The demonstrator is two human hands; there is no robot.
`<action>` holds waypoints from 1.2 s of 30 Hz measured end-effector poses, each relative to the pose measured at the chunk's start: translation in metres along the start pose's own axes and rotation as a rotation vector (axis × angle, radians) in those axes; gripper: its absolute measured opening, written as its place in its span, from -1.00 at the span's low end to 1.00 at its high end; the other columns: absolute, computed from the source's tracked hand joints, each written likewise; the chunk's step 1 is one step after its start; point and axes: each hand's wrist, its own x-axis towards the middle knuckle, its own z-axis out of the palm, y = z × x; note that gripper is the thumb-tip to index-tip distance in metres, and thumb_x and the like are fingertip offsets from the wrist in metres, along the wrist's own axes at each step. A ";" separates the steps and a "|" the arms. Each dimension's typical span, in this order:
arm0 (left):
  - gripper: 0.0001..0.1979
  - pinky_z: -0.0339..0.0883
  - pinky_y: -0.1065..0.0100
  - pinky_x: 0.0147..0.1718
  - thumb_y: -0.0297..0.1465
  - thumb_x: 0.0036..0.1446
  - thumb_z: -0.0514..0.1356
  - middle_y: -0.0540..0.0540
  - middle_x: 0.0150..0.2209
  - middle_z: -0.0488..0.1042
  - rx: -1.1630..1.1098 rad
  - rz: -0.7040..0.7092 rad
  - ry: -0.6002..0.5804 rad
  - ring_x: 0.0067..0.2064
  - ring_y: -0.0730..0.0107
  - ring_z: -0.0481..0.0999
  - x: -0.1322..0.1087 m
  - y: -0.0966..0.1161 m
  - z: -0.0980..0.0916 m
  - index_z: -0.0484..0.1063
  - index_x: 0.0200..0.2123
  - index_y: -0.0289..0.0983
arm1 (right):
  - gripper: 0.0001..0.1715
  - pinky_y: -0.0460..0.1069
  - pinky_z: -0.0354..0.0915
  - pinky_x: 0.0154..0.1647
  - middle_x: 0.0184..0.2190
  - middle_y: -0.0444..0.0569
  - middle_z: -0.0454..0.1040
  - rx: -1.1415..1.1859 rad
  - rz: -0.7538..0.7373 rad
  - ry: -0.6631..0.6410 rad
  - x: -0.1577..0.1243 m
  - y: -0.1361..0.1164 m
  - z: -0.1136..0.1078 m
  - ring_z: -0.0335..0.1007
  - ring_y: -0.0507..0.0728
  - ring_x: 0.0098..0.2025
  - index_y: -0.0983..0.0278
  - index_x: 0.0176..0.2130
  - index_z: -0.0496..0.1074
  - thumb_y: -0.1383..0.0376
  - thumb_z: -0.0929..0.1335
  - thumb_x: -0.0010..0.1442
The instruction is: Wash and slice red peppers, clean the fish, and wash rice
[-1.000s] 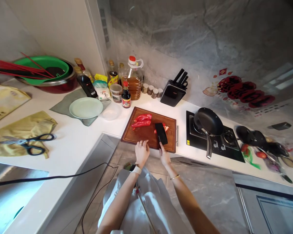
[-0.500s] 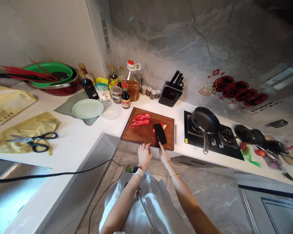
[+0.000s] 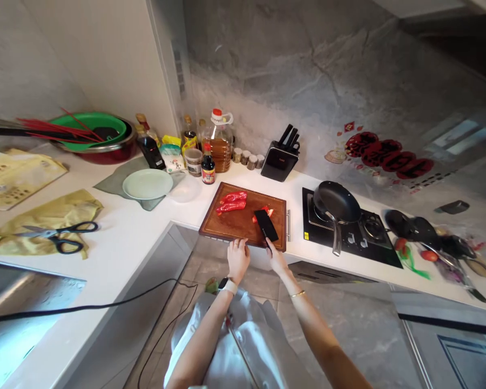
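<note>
A wooden cutting board (image 3: 235, 224) lies on the white counter in front of me. Red pepper pieces (image 3: 231, 202) lie on its far side, and smaller red bits sit beside a black cleaver (image 3: 265, 225). My right hand (image 3: 276, 260) is closed on the cleaver's handle at the board's near right edge, with the blade resting flat on the wood. My left hand (image 3: 237, 259) rests at the board's near edge with its fingers curled on the rim, holding nothing else.
A black pan (image 3: 337, 202) sits on the stove to the right, with utensils and tomatoes (image 3: 429, 255) beyond. Behind the board stand an oil jug (image 3: 219, 141), bottles and a knife block (image 3: 281, 155). A pale plate (image 3: 147, 183), scissors (image 3: 56, 237) and a cable (image 3: 85, 305) lie left.
The view has shifted a little; both hands stay at the board's near edge, and the cleaver stays on the board.
</note>
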 end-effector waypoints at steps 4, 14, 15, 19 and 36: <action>-0.68 0.25 0.17 -0.08 -0.52 0.18 0.03 -0.23 -0.11 0.48 -0.008 0.002 0.015 -0.06 0.10 0.38 0.000 0.002 0.002 0.44 -0.03 -0.29 | -0.39 -0.06 0.28 -0.37 -0.36 0.03 0.58 -0.018 0.009 0.107 0.001 -0.006 -0.006 0.51 0.16 -0.39 0.13 0.37 -0.03 0.19 0.08 0.39; -0.67 0.23 0.17 -0.07 -0.52 0.17 0.03 -0.22 -0.12 0.48 -0.005 0.021 -0.004 -0.07 0.10 0.37 0.001 0.003 0.003 0.44 -0.03 -0.30 | -0.41 -0.03 0.31 -0.33 -0.44 0.00 0.54 0.022 0.017 0.006 -0.010 0.002 0.007 0.47 0.15 -0.43 0.15 0.34 0.07 0.19 0.12 0.37; -0.67 0.23 0.17 -0.07 -0.52 0.18 0.03 -0.22 -0.12 0.48 -0.002 0.019 -0.005 -0.07 0.10 0.37 0.001 0.002 0.003 0.44 -0.03 -0.30 | -0.40 -0.02 0.32 -0.32 -0.43 0.01 0.54 0.036 0.009 0.058 -0.008 0.001 0.003 0.46 0.15 -0.43 0.15 0.34 0.06 0.16 0.10 0.37; -0.67 0.23 0.17 -0.08 -0.51 0.18 0.03 -0.23 -0.12 0.47 0.011 -0.012 -0.038 -0.07 0.09 0.37 -0.002 0.001 0.004 0.44 -0.03 -0.30 | -0.36 0.01 0.33 -0.30 -0.36 0.09 0.55 0.055 0.029 0.176 0.007 -0.001 -0.003 0.46 0.17 -0.39 0.19 0.37 -0.01 0.12 0.08 0.37; -0.67 0.23 0.15 -0.08 -0.50 0.18 0.02 -0.23 -0.12 0.48 0.007 -0.005 -0.083 -0.08 0.08 0.36 0.003 -0.001 0.011 0.44 -0.03 -0.29 | -0.38 -0.06 0.29 -0.38 -0.44 0.02 0.55 0.015 0.169 -0.016 0.003 -0.002 0.013 0.50 0.15 -0.43 0.20 0.37 -0.02 0.24 0.12 0.37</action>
